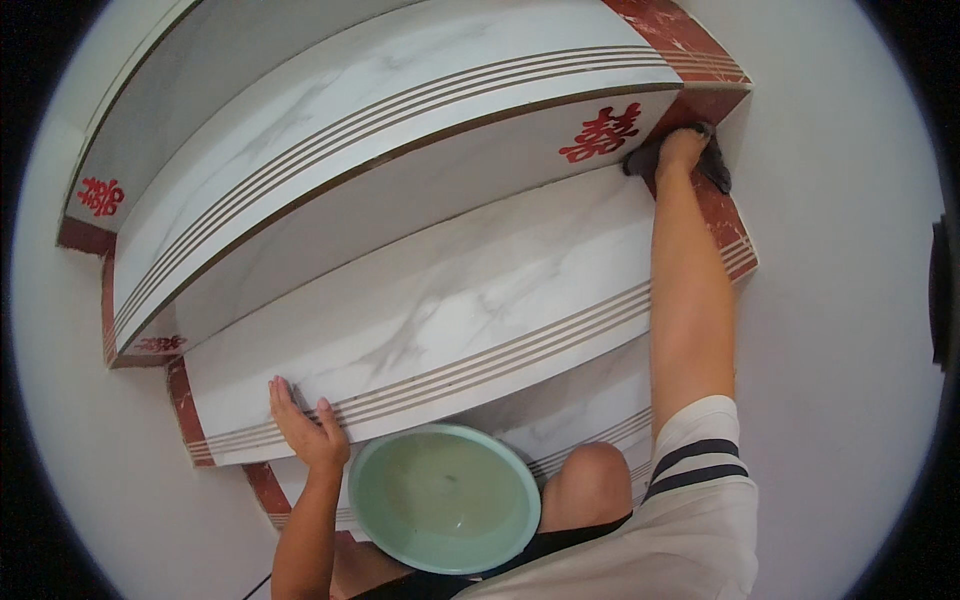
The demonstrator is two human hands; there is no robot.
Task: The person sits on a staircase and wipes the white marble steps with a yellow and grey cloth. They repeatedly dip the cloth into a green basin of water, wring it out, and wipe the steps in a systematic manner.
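Note:
My right hand presses a dark cloth into the upper right corner of a stair tread, where the red border meets the riser and wall. The hand's fingers are partly hidden. My left hand rests with fingers apart near the striped front edge of the same marble-patterned tread, at its left part, holding nothing. Between my arms, by my knees, a light green plastic basin holds cloudy water.
Another tread rises above, with a dark edge. Red paper cut-outs are stuck on the risers. White walls flank the stairs. My bent knee is right of the basin, above a lower step.

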